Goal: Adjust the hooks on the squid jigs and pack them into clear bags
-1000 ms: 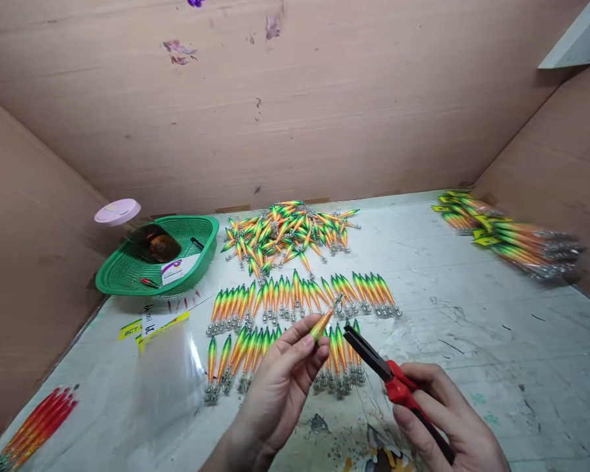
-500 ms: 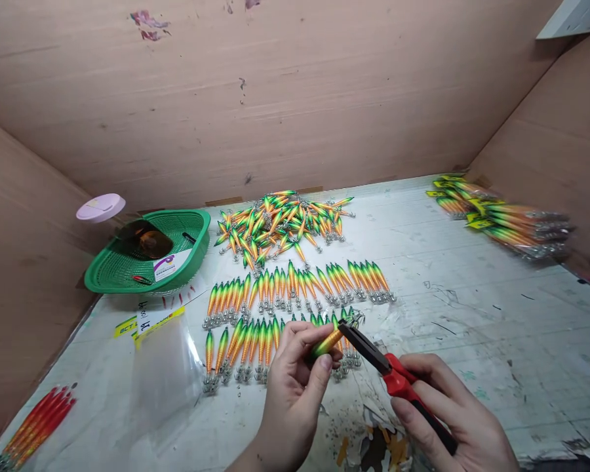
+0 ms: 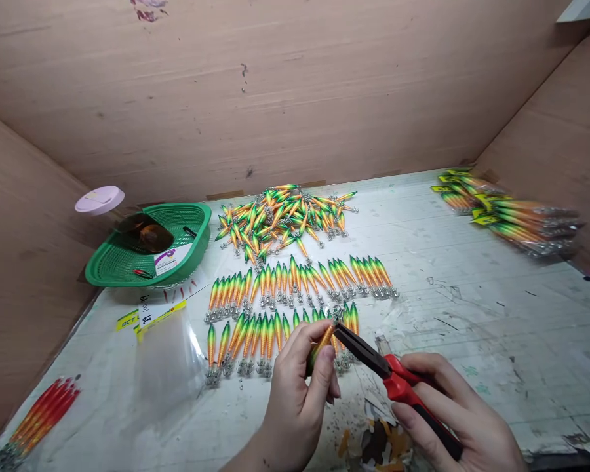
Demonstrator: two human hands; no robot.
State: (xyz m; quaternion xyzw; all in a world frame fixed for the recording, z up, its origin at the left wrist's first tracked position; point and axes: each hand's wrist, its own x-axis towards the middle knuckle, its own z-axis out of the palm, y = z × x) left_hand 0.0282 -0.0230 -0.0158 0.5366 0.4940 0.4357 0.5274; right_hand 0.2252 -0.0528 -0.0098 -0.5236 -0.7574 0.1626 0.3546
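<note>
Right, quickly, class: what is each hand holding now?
Left hand: closed on a green-and-orange spindle-shaped fishing lure.
Right hand: closed on red-handled black metal pliers.

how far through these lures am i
Looks done: two neat rows of lures laid side by side, plus bagged packs at far right. In hand: the left hand pinches one lure while the right hand sets red-handled pliers at its tip. Probably left: the loose heap at the back.
</note>
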